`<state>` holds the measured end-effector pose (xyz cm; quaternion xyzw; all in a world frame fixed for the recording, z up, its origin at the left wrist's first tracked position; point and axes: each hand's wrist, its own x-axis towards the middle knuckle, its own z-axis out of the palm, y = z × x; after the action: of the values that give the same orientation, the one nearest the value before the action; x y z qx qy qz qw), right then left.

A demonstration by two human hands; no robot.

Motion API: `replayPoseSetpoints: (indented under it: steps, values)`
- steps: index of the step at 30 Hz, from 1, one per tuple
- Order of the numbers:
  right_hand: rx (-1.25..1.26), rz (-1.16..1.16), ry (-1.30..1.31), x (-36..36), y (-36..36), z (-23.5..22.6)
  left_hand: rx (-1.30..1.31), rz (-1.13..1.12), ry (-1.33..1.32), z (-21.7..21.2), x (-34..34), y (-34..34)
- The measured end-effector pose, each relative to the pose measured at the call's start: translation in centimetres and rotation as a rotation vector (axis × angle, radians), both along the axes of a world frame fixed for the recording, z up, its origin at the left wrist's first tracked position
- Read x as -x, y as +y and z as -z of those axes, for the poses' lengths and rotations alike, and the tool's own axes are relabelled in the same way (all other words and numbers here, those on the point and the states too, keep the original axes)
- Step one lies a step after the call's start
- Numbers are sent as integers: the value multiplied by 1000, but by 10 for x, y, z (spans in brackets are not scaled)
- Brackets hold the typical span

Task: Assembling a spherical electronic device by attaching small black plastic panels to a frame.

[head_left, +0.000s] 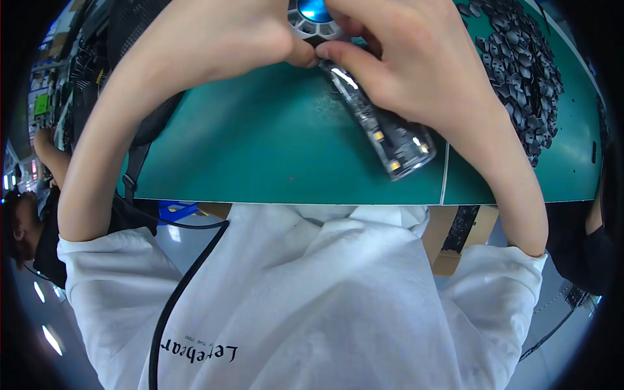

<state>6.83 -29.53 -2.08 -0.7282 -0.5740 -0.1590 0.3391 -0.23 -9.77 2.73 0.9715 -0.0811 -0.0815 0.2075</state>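
- Clear-cased device: a dark, see-through bar slanting above or on the counter, between the two hands and the near edge; I cannot tell whether its lower end touches down. Small yellow squares and other inner parts show through, so the casing seems already around them.
- Ringed piece: pale, with a shiny blue middle, right at the device's upper end; whether joined or merely touching is unclear.
- Right hand: thumb and fingers appear pinched on that upper end.
- Left hand: thumb tip meets the same spot; its fingers are hidden, so I cannot tell its grip.
- Progress: handling at this end looks unfinished, since both thumbs are on it.
- Black pieces: many lie loose, heaped at right, apart from both hands.
- Counter: green, under everything.
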Motion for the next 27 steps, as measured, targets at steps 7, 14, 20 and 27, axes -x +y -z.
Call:
replayPoseSetpoints:
  steps: [7, 14, 20, 27]
  values:
    - [293, 232, 14, 28, -37, 25, -5, 119, -196, 19, 4, -35]
    - [512, 170, 260, 51, -61, 10, 134, 39, -393, 52, 41, -42]
    - [352, 399, 193, -97, 32, -29, 336, -37, -584, 74, 23, 13]
    - [476, 934, -141, -283, 110, -13, 283, 137, -556, 54, -3, 61]
